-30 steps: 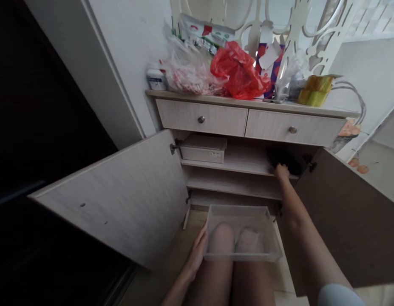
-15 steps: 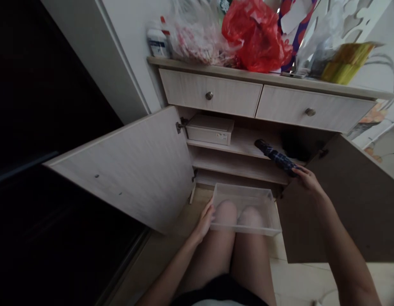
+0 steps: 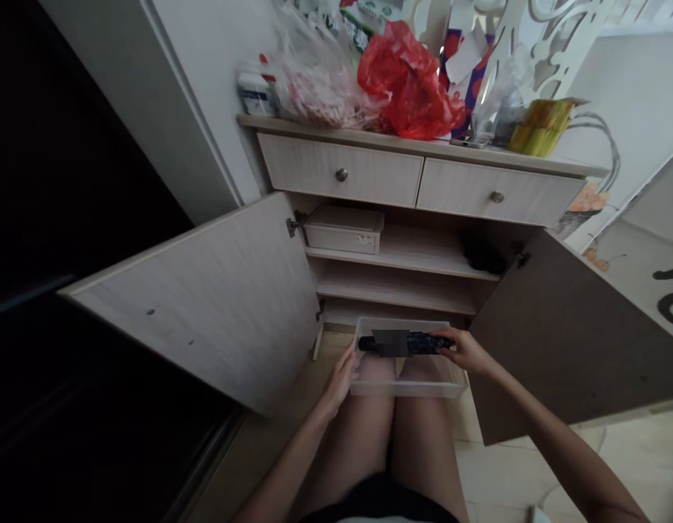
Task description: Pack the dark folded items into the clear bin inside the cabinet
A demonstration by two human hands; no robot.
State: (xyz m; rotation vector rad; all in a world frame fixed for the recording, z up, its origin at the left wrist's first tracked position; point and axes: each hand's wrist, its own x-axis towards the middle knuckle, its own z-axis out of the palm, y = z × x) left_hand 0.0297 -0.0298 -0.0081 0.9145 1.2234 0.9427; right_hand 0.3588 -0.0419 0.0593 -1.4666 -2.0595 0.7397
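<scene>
Lower level, with right grip (image 3: 464, 350) pinching umbrella (image 3: 419, 343) over box (image 3: 404, 390) and left grip (image 3: 343, 372) holding box's left side steady.

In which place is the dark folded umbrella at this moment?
In the head view, below centre, the umbrella is in the right hand, over or inside the clear box, its free end toward the left hand.
</scene>
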